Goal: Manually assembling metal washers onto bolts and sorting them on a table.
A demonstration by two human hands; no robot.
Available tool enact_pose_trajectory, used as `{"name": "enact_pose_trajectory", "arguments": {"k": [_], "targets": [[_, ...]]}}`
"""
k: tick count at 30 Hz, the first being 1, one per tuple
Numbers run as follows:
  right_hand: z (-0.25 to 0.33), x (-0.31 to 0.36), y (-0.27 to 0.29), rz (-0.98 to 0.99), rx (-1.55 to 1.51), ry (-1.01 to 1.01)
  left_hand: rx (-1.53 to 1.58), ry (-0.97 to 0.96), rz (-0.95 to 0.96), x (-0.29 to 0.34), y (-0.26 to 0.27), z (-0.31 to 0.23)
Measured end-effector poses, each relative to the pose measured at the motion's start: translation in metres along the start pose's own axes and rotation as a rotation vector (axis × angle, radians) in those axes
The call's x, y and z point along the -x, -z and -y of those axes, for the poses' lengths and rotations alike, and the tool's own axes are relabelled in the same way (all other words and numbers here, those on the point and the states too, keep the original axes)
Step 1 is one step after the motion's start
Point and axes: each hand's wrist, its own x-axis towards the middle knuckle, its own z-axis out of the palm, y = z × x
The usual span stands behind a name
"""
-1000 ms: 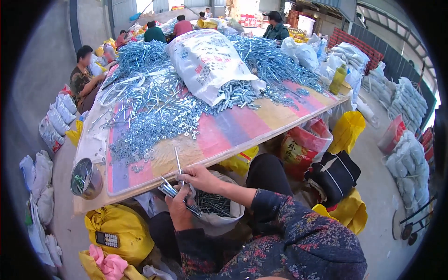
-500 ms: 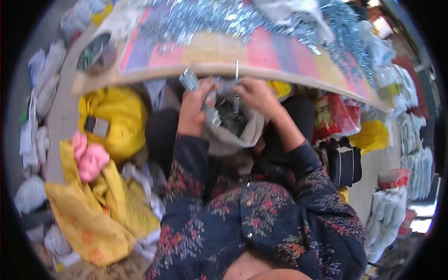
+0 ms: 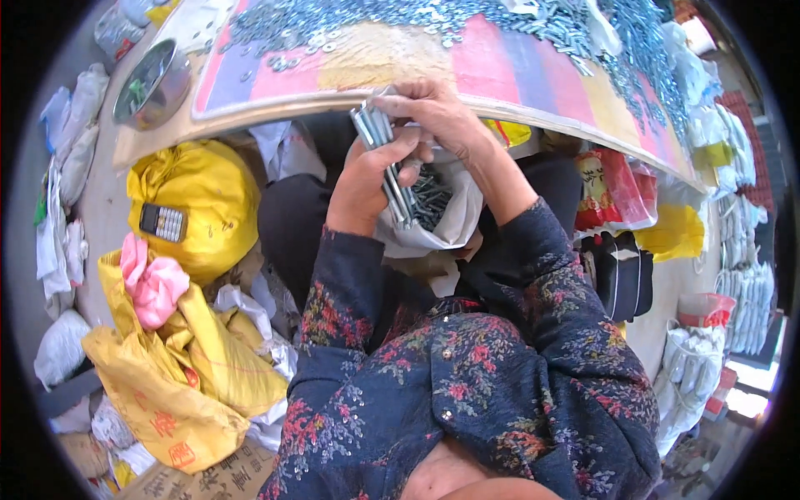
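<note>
a bundle of long bolts (image 3: 385,162), grey metal, thin and straight with squared heads bunched at the top, stands nearly upright just under the table edge. the left hand (image 3: 371,179) is wrapped around the middle of the bundle, fingers curled shut on the shafts, thumb across the front, so the heads stick out above the fist and the threaded ends poke out below toward the bag. the right hand (image 3: 437,117) comes over from the other side, wrist bent, its fingertips pinched closed on the bolt heads at the top of the bundle. both forearms rise from dark flowered sleeves (image 3: 508,333), soft printed cloth, elbows tucked in, hands meeting close together in front of the chest.

right below the hands sits a white bag (image 3: 454,221), limp woven plastic with its mouth open, dark loose bolts heaped inside. above is the table (image 3: 375,58), covered in a striped cloth of pink, yellow and purple, with a glittering pile of small screws (image 3: 433,17) spread across the far part. a round metal bowl (image 3: 154,83) rests at the table's left corner. to the person's left lies a crumpled yellow sack (image 3: 187,196) with a small phone (image 3: 162,222) on it, and a pink cloth (image 3: 150,283) just beside.
</note>
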Motion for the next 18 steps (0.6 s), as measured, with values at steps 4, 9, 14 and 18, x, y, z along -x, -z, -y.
{"name": "enact_pose_trajectory", "arguments": {"k": [4,9,14,18], "targets": [[-0.026,-0.027,0.016,-0.036,-0.025,0.152,0.063,0.033,-0.131,-0.005,0.004,0.007],[-0.016,-0.034,0.051,-0.348,-0.168,0.261,0.055,0.129,-0.082,-0.017,0.002,0.018],[-0.02,-0.034,0.068,-0.35,0.029,0.282,0.101,0.115,-0.112,-0.02,-0.002,0.021],[-0.025,-0.039,0.128,-0.533,0.133,0.151,0.103,0.15,-0.133,-0.02,0.001,0.019]]}}
